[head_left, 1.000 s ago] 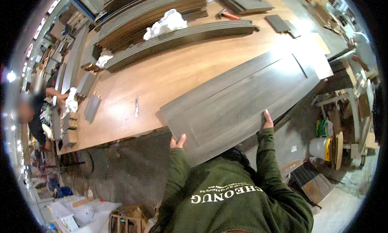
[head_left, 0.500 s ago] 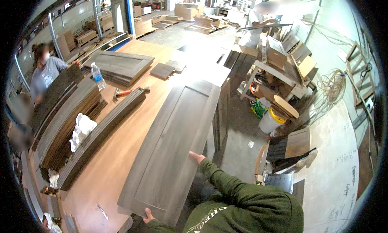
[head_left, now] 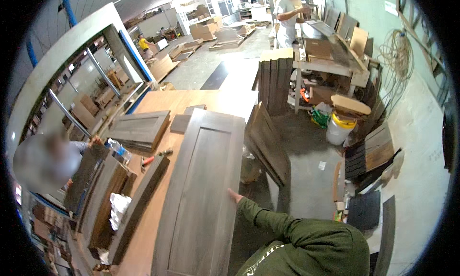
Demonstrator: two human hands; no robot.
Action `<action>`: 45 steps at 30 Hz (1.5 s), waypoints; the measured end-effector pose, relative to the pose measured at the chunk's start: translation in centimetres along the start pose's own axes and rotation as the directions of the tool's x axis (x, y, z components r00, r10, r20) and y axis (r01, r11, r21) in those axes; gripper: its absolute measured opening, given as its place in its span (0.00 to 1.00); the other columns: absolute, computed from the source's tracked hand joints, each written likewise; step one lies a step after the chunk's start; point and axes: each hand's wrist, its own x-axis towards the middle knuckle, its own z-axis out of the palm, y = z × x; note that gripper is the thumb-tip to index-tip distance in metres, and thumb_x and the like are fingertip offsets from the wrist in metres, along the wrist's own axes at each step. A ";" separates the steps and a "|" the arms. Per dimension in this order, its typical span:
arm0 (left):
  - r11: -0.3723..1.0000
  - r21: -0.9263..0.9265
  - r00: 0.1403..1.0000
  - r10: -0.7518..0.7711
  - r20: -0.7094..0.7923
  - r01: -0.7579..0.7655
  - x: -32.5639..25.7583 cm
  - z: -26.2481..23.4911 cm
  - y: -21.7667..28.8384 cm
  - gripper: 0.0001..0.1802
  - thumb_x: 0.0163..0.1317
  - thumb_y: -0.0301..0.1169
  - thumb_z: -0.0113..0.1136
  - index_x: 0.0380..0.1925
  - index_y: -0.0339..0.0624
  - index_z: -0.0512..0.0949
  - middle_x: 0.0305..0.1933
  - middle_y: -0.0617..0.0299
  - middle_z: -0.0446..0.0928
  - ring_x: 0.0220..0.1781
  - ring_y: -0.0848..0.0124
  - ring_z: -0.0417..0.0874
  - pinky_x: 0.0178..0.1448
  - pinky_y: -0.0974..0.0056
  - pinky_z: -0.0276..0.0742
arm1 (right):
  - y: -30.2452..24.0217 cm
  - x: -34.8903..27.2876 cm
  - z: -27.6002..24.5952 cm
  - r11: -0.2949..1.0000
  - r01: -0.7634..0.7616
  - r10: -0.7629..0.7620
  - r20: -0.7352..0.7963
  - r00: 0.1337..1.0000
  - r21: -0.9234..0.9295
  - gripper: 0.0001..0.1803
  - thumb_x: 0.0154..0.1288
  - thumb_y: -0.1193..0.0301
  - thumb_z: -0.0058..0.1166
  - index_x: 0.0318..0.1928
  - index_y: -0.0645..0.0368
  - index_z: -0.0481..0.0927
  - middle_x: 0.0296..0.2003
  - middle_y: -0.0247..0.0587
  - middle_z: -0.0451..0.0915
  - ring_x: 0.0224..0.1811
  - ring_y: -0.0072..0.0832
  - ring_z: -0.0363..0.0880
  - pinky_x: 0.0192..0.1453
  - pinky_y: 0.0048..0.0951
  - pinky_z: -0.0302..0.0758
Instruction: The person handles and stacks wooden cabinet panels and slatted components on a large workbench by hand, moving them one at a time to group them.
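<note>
Head view: right hand (head_left: 234,195) holds grey panel (head_left: 203,180).

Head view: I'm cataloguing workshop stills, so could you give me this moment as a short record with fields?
Right hand: holds the gray panel by its right edge; fingers mostly hidden
Left hand: out of view
Panel: long, recessed middle, extending over the wooden table
Left of panel: red-handled hammer, clear bottle, crumpled white wad
Right of panel: white bucket with yellow rim
</note>
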 end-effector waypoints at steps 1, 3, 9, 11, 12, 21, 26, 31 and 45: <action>1.000 0.008 0.998 0.030 0.049 -0.030 0.4 1.9 1.8 0.30 0.51 0.45 0.64 0.46 0.32 0.73 0.39 0.52 0.75 0.37 0.65 0.74 0.36 0.60 0.70 | 1.5 2.4 -2.0 0.995 0.085 -0.081 0.074 0.994 -0.047 0.51 0.54 0.35 0.44 0.67 0.59 0.50 0.66 0.49 0.50 0.68 0.40 0.51 0.68 0.45 0.54; 0.996 0.070 0.997 0.053 0.047 -0.056 1.2 1.1 3.4 0.30 0.51 0.45 0.64 0.46 0.32 0.73 0.39 0.53 0.75 0.36 0.65 0.74 0.36 0.60 0.70 | -4.0 -2.1 6.9 0.973 -0.213 0.220 0.083 0.972 -0.087 0.52 0.53 0.32 0.40 0.67 0.58 0.51 0.67 0.47 0.48 0.68 0.41 0.51 0.68 0.48 0.51; 0.976 0.092 0.942 0.163 0.293 -0.198 2.9 12.2 11.7 0.29 0.51 0.45 0.64 0.46 0.32 0.73 0.39 0.53 0.76 0.35 0.66 0.73 0.35 0.61 0.69 | -10.8 3.9 9.3 0.951 -0.264 0.209 0.297 0.932 0.159 0.54 0.38 0.25 0.48 0.54 0.58 0.72 0.51 0.46 0.74 0.56 0.40 0.68 0.58 0.42 0.63; 0.973 0.113 0.940 0.159 0.302 -0.200 3.2 13.4 12.5 0.29 0.51 0.45 0.64 0.46 0.32 0.73 0.38 0.53 0.76 0.35 0.66 0.73 0.35 0.61 0.69 | -11.3 3.5 7.8 0.886 -0.105 0.307 0.402 0.862 -0.452 0.53 0.40 0.26 0.46 0.56 0.58 0.71 0.50 0.49 0.74 0.55 0.40 0.69 0.58 0.42 0.64; 0.972 0.124 0.941 0.153 0.301 -0.198 3.4 13.8 12.7 0.29 0.51 0.45 0.64 0.46 0.32 0.73 0.38 0.53 0.76 0.35 0.66 0.73 0.35 0.61 0.69 | -11.2 3.3 6.6 0.721 0.036 0.369 0.427 0.826 -0.692 0.53 0.42 0.26 0.45 0.57 0.58 0.70 0.50 0.50 0.74 0.55 0.41 0.69 0.58 0.42 0.64; 0.977 0.068 0.918 0.167 0.359 -0.204 7.9 21.6 13.7 0.29 0.51 0.44 0.64 0.46 0.32 0.73 0.38 0.53 0.76 0.33 0.67 0.72 0.33 0.62 0.68 | -19.2 6.4 -3.9 0.611 0.532 -0.496 0.241 0.834 -0.586 0.18 0.59 0.61 0.54 0.45 0.60 0.76 0.34 0.36 0.80 0.35 0.25 0.78 0.41 0.27 0.74; 0.983 -0.005 0.912 0.173 0.372 -0.185 10.4 25.2 13.6 0.29 0.51 0.44 0.64 0.46 0.32 0.73 0.37 0.53 0.76 0.32 0.68 0.72 0.32 0.62 0.68 | -35.2 5.7 0.4 0.351 0.859 -0.877 0.191 0.441 -0.373 0.06 0.58 0.73 0.54 0.37 0.59 0.76 0.31 0.33 0.77 0.35 0.20 0.75 0.40 0.23 0.74; 0.987 -0.033 0.925 0.160 0.345 -0.159 12.9 25.5 12.4 0.28 0.51 0.43 0.65 0.46 0.32 0.73 0.37 0.54 0.76 0.31 0.69 0.72 0.31 0.63 0.68 | -38.6 8.3 4.9 -0.017 0.848 -0.827 0.484 0.286 -0.530 0.06 0.55 0.74 0.55 0.35 0.59 0.77 0.31 0.38 0.76 0.32 0.26 0.77 0.40 0.26 0.75; 0.992 -0.097 0.951 0.102 0.293 -0.077 16.0 25.7 9.4 0.28 0.51 0.42 0.65 0.46 0.32 0.73 0.35 0.54 0.76 0.28 0.71 0.70 0.29 0.64 0.66 | -52.7 8.7 16.0 -0.369 0.863 -0.738 0.673 -0.046 -0.346 0.07 0.58 0.69 0.56 0.34 0.59 0.79 0.29 0.32 0.80 0.29 0.15 0.76 0.37 0.20 0.73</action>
